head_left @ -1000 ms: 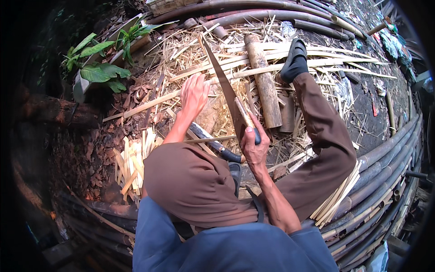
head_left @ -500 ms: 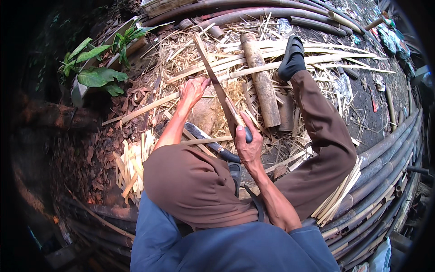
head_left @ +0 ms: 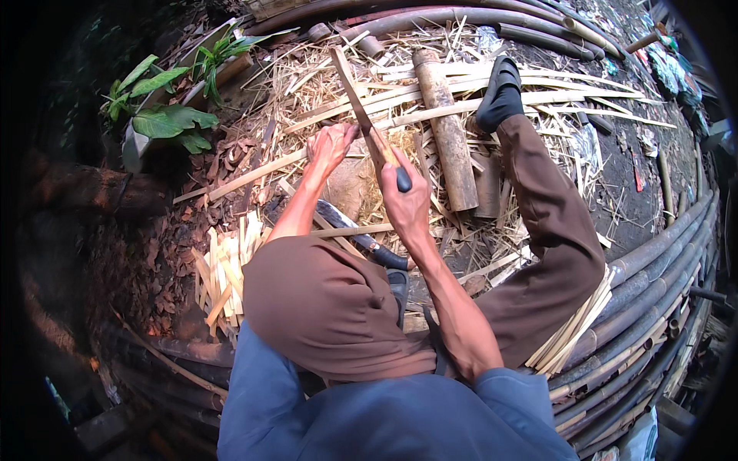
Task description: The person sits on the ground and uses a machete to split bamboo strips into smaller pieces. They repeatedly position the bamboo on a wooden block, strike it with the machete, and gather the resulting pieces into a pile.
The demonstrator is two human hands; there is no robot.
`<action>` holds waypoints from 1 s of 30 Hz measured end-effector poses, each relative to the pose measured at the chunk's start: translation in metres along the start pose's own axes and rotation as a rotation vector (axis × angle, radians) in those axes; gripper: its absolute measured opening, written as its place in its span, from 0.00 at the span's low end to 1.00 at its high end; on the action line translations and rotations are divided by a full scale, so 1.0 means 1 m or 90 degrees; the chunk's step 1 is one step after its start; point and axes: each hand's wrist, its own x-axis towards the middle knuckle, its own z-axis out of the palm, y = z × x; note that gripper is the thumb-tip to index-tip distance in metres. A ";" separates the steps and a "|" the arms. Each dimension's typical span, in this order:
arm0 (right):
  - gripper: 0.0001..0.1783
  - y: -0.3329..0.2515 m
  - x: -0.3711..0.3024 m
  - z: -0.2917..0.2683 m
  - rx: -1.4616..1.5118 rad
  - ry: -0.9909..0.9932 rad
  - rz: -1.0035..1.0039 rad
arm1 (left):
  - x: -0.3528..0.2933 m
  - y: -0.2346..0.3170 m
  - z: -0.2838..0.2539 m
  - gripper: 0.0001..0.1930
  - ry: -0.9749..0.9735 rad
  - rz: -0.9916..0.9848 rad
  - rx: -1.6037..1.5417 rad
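My right hand [head_left: 407, 196] is wrapped round the wooden, dark-ended handle of a handsaw [head_left: 356, 100]. Its long blade points away from me and lies across a pale bamboo strip [head_left: 400, 121], close to my left hand. My left hand [head_left: 329, 146] is closed round that strip just left of the blade; its fingertips are partly hidden. The strip's near-left end [head_left: 238, 182] sticks out past the hand. Beneath the hands is a tan block-like surface [head_left: 346, 188]. A dark, curved long-handled tool [head_left: 369, 244] lies beside my bent left knee.
A thick bamboo section [head_left: 446, 138] lies beyond my right hand, near my outstretched foot [head_left: 500, 100]. Short split pieces [head_left: 227, 269] are piled left of my knee. More strips [head_left: 573, 326] and long dark poles [head_left: 646, 300] lie at right. Green leafy plants [head_left: 165, 123] stand far left.
My right hand has pushed the saw forward and slightly left, so the handle is nearer my left hand. My left hand stays on the strip, nearly still.
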 end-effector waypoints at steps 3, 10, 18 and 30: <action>0.30 0.013 -0.066 -0.027 -0.021 -0.054 0.038 | 0.000 -0.018 -0.005 0.22 -0.008 -0.023 -0.016; 0.27 0.033 -0.061 -0.026 -0.065 -0.005 -0.008 | -0.010 -0.016 0.012 0.25 0.018 -0.032 0.034; 0.26 0.020 -0.142 -0.068 -0.033 -0.040 0.047 | -0.011 -0.026 0.007 0.24 -0.034 -0.107 -0.031; 0.27 0.046 -0.123 -0.053 -0.081 0.004 -0.075 | -0.009 -0.034 0.018 0.27 0.061 -0.072 -0.031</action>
